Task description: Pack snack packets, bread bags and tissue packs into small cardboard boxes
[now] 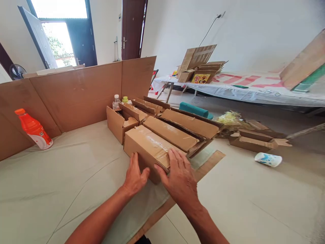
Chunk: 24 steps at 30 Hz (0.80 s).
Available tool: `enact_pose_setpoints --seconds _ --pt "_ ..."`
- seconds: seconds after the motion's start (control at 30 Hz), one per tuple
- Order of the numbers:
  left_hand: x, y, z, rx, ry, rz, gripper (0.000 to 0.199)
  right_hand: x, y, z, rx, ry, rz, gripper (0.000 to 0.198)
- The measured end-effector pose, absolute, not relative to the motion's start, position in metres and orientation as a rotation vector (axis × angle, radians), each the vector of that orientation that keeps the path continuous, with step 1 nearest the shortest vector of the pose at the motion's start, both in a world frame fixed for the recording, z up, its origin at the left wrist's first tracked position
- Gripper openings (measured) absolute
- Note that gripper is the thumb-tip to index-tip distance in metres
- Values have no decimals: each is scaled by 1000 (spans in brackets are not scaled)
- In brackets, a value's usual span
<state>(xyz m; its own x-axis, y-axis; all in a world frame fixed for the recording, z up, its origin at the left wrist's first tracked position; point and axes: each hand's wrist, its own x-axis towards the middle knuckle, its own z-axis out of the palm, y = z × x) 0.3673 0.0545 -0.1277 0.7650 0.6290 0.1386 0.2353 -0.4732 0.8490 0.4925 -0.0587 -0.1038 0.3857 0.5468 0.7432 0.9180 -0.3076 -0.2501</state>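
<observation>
A long brown cardboard box (pixel 152 145) with clear tape along its top lies in front of me, at the near end of a row. My left hand (pixel 135 177) rests against its near side, fingers stretched and thumb apart. At the box's right end, my right hand (pixel 180 173) grips the edge, fingers over the top and thumb on the side. Right behind lies a second long box (pixel 170 132), with another box (pixel 190 122) beyond it. To the left stands a smaller open-topped box (pixel 116 126); further boxes (pixel 147 105) sit behind it.
Tall cardboard panels (pixel 83 96) border the table's far side. An orange bottle (pixel 34 129) leans by them at left; a clear bottle (pixel 116 101) stands behind the boxes. On the floor at right lie a paper cup (pixel 268 159) and an open carton (pixel 251 141). The cloth-covered table (pixel 76 169) ends at right.
</observation>
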Motion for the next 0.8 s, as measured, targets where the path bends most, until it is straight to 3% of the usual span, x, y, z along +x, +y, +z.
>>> enact_pose_setpoints --seconds 0.23,0.37,0.53,0.67,0.8 --pt "321 41 -135 2311 511 205 74 497 -57 -107 -1814 -1241 -729 80" --pt "281 20 -135 2394 500 135 61 477 -98 -120 -1768 -1267 -795 65" --pt "240 -27 -136 2461 530 102 62 427 -116 -169 -1706 -1535 -588 36" --pt "217 -59 -138 2524 560 90 72 398 -109 -205 -1665 -1726 -482 35" --pt "191 -85 -132 2523 548 136 66 398 -113 -213 -1680 -1752 -460 34"
